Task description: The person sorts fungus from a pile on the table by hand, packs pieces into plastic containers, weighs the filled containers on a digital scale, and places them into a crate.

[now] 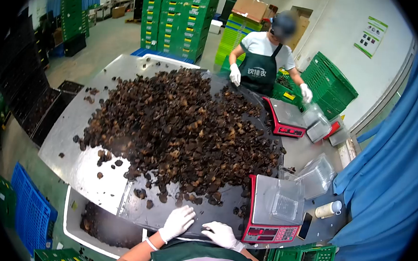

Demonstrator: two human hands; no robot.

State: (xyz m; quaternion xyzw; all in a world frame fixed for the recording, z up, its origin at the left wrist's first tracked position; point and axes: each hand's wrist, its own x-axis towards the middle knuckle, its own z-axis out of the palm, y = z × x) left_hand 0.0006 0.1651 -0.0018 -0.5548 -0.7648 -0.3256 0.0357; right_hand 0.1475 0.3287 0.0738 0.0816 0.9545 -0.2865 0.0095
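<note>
Both hands were in white gloves at the near edge of the desk (68,155). Left hand (177,223) was spread loosely, palm down, nothing in it that I could see; right hand (221,235) had its fingers a bit bent, and I couldn't tell if anything was under them. Just past them sat a big pile of dark mushroom-like pieces (175,128), covering most of the desktop.

Stuff that could've gone wrong: a careless sleeve or wide sweep might've sent loose bits over the edge, maybe into the white tub (68,213) or onto the floor. To the right, the clear tray (285,205) on the near scale (264,196) looked light enough for a bump to shift it, and the phone (304,226) beside that scale was one nudge from trouble.

Writing-wise, the near scale's red display was too blurry to read. Farther off, a co-worker's apron (258,69) had white Chinese characters, the last maybe 农. Yellow labels on the stacked green crates (191,22) and text on the wall poster (371,36) were too small for me.
</note>
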